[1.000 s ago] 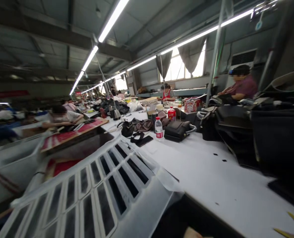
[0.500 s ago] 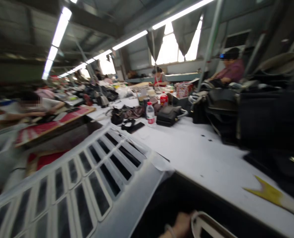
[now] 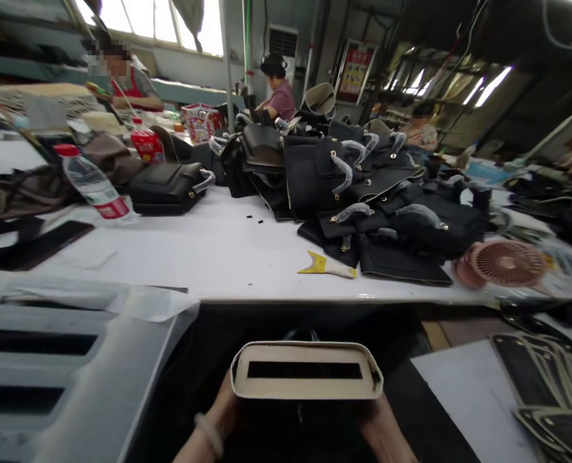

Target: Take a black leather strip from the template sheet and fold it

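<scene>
At the bottom centre I hold a black bag piece with a beige slotted end panel [image 3: 306, 370]. My left hand [image 3: 225, 411] grips its left side and wears a pale bracelet. My right hand [image 3: 380, 424] grips its right side. The piece sits below the front edge of the white table [image 3: 209, 251]. A yellow and white tool [image 3: 327, 265] lies on the table just beyond it. A heap of black handbags [image 3: 363, 186] with wrapped handles is piled behind the tool.
A white slotted plastic crate [image 3: 74, 360] stands at my left. A water bottle [image 3: 98, 186] and a black bag [image 3: 168, 186] lie at far left. A pink fan [image 3: 505, 262] lies at right, with flat black panels [image 3: 546, 379] below it. Other people sit at the back.
The view has swung right and down, from the long hall to the table in front of me. Both hands and the slotted bag piece have come fully into view.
</scene>
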{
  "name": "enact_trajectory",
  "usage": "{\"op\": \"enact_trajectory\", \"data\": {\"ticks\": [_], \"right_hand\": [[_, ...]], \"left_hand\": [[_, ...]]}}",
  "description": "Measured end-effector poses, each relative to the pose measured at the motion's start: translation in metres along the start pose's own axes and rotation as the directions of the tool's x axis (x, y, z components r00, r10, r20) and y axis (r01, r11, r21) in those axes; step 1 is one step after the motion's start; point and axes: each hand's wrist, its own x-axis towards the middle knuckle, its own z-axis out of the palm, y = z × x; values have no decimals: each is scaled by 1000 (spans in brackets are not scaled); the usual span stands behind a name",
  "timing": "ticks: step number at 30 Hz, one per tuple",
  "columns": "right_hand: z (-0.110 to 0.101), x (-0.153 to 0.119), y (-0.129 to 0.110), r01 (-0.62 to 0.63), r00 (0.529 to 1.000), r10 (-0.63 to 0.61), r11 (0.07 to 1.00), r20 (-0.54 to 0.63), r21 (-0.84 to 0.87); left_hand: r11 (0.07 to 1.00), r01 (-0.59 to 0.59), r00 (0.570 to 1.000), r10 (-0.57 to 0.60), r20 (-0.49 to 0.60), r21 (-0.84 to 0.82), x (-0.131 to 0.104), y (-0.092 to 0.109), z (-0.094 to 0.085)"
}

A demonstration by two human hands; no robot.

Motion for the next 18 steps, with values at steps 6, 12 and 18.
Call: {"op": "enact_trajectory", "data": {"ticks": [6, 12, 18], "right_hand": [[-28, -33, -29, -45, 993, 13, 960, -116, -277], [-37, -30, -61, -9, 1000, -16, 539, -21, -842], [-13, -27, -75, -10, 1000, -8, 404, -14, -915]], "left_hand": [[959, -36, 989, -6, 148, 282, -18, 39, -25], [460, -394, 917, 256, 306, 796, -51, 76, -25], [148, -379, 891, 326, 317, 914, -57, 86, -11]]}}
